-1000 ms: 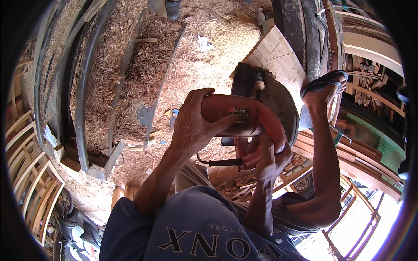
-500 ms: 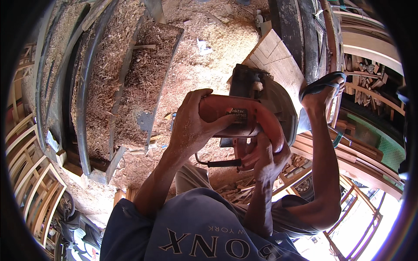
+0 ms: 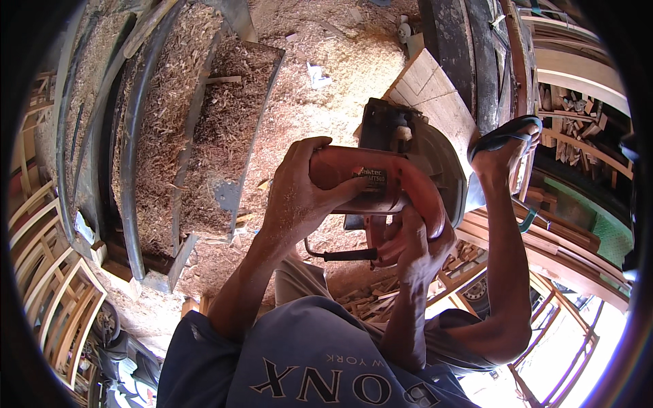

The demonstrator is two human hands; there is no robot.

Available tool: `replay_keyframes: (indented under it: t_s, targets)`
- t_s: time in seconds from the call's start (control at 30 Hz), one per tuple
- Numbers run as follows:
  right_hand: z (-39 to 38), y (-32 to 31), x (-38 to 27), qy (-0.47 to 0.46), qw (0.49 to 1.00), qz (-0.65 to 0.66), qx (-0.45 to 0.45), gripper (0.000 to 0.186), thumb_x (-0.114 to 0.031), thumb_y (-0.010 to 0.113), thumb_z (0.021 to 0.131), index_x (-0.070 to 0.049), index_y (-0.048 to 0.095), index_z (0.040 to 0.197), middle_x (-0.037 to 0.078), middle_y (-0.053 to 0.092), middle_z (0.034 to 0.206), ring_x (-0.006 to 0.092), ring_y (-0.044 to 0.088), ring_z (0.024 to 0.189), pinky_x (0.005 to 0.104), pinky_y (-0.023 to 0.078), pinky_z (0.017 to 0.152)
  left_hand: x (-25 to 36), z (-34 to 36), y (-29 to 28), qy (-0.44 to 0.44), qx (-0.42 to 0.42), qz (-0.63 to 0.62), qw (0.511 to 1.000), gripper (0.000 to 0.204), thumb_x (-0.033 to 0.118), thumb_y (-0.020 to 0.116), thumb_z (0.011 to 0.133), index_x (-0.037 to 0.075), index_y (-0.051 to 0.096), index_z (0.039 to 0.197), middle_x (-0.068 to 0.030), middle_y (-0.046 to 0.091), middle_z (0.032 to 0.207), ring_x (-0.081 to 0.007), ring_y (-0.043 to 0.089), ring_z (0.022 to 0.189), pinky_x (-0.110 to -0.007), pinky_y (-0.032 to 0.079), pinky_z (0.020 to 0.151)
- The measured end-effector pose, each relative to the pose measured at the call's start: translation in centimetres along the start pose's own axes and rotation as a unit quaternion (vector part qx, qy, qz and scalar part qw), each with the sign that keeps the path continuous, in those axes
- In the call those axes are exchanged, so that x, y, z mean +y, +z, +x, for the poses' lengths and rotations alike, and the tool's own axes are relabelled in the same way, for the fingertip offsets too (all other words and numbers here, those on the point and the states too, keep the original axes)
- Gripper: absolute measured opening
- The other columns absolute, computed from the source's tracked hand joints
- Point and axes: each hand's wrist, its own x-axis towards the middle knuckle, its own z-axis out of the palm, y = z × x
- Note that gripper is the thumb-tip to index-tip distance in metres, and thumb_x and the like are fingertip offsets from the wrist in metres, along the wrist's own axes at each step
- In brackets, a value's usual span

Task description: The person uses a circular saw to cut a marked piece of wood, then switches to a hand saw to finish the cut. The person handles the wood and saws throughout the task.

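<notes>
"Looking around the circular saw (image 3: 357,173), see anything in the way?"

"Yes: close by on the right, a sandalled foot (image 3: 507,139) beside the wooden board (image 3: 439,85). Past that, dark scuffed beams (image 3: 454,61), stacked slats (image 3: 537,243) and a green clamp (image 3: 527,221). Far to the left, long dark bars (image 3: 128,170) and curved wooden frames (image 3: 62,319)."

"And the saw itself?"

"In the middle of the view, over the near part of the board. Cannot tell whether touching it."

"Held how?"

"Wrapped around the motor housing with the left hand (image 3: 299,180), closed on the curved handle with the right hand (image 3: 423,248)."

"Any different from a second ago?"

"Barely: slightly nearer the board's far tip, with the same hold. Just beside the left wrist, a small blue scrap formerly visible, now out of sight."

"Made of what?"

"Glossy red casing, rounded; dull, curved dark guard. For the board, pale and flat, marked with thin lines. Underfoot, curly, crumbly shavings (image 3: 333,122) in a thick layer."
</notes>
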Motion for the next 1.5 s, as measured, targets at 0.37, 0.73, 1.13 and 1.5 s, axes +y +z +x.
replay_keyframes:
  t_s: [0.37, 0.73, 1.13, 1.5]
  targets:
    - [0.9, 0.4, -0.6, 0.005, 1.000, 0.008, 0.005, 0.032, -0.015, 0.066, 0.087, 0.008, 0.065, 0.108, 0.008, 0.065, 0.068, 0.0128, 0.062, 0.053, 0.0271, 0.047, 0.048, 0.0, 1.1, 0.0, 0.007, 0.010, -0.002, 1.000, 0.073, 0.031, 0.091, 0.072, -0.004, 0.056, 0.126, -0.0170, 0.067, 0.109, -0.0237, 0.068, 0.100, -0.034, 0.057, 0.085]
    - [1.5, 0.7, -0.5, -0.016, 1.000, 0.013, -0.003, 0.032, -0.013, 0.065, 0.087, 0.008, 0.064, 0.111, 0.009, 0.065, 0.069, 0.0132, 0.062, 0.054, 0.0272, 0.047, 0.048, 0.3, 1.8, -0.2, -0.011, 0.002, -0.026, 1.000, 0.077, 0.040, 0.090, 0.071, -0.004, 0.057, 0.125, -0.0193, 0.063, 0.114, -0.0293, 0.066, 0.105, -0.039, 0.054, 0.090]
    - [2.3, 0.9, -0.8, -0.027, 1.000, 0.008, -0.014, 0.035, -0.013, 0.065, 0.086, 0.008, 0.065, 0.113, 0.009, 0.065, 0.070, 0.0137, 0.063, 0.055, 0.0269, 0.047, 0.049, 0.4, 2.4, -0.3, 0.000, 0.010, -0.032, 0.999, 0.079, 0.046, 0.089, 0.069, -0.003, 0.058, 0.123, -0.0203, 0.063, 0.113, -0.0331, 0.065, 0.105, -0.041, 0.052, 0.091]
    - [2.8, 1.4, -1.6, -0.031, 0.999, -0.022, -0.017, 0.040, -0.018, 0.057, 0.086, 0.006, 0.066, 0.116, 0.007, 0.060, 0.064, 0.0129, 0.056, 0.053, 0.0261, 0.043, 0.048, 0.6, 3.2, -0.4, 0.024, 0.023, 0.005, 0.999, 0.072, 0.034, 0.091, 0.072, -0.004, 0.058, 0.124, -0.0174, 0.068, 0.107, -0.0240, 0.069, 0.099, -0.035, 0.056, 0.084]
